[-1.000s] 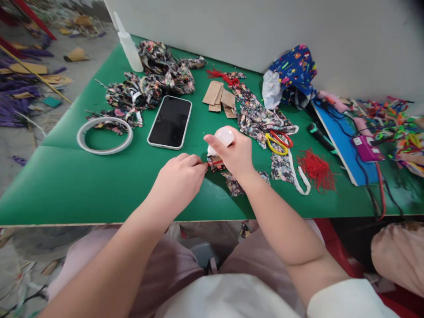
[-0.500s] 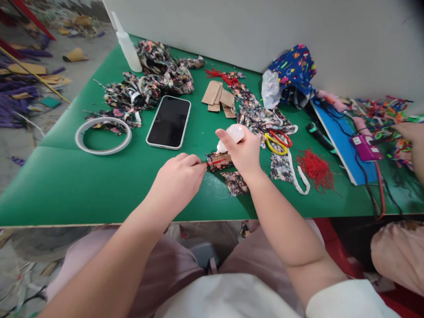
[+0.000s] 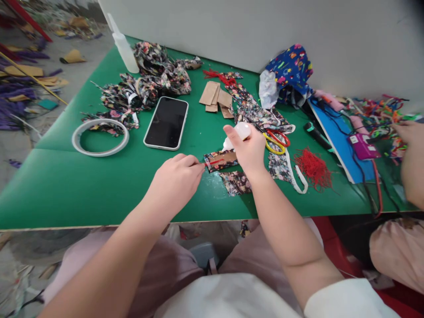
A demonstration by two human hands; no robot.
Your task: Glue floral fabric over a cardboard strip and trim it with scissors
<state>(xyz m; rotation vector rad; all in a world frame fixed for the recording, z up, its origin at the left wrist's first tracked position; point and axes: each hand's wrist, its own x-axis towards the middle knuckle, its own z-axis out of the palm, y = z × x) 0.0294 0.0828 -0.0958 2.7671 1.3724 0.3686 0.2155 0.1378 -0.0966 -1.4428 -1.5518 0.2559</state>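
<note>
My right hand (image 3: 251, 150) is wrapped round a small white squeeze bottle (image 3: 243, 130), its tip tilted down at the upper edge of a brown cardboard piece (image 3: 215, 164) edged with dark floral fabric. A red string (image 3: 217, 162) lies along the cardboard. My left hand (image 3: 180, 179) is closed, fingertips pinching the string's end just left of the piece. A loose floral fabric scrap (image 3: 233, 183) lies on the green table below it, partly under my right wrist. Yellow-and-red-handled scissors (image 3: 276, 142) rest right of my right hand.
A phone (image 3: 167, 123), a roll of white tape (image 3: 75, 140) and floral cloth bundles (image 3: 145, 90) lie left. Cardboard pieces (image 3: 212, 93) sit behind. A tall bottle (image 3: 125, 51) stands at the back left. Red strings (image 3: 313, 168) and a blue board (image 3: 341, 145) lie right, near another person's arm (image 3: 414, 163).
My right hand has shifted slightly right with the squeeze bottle, uncovering more of the cardboard. My left hand keeps its pinch at the string's end. The whole view has shifted a little.
</note>
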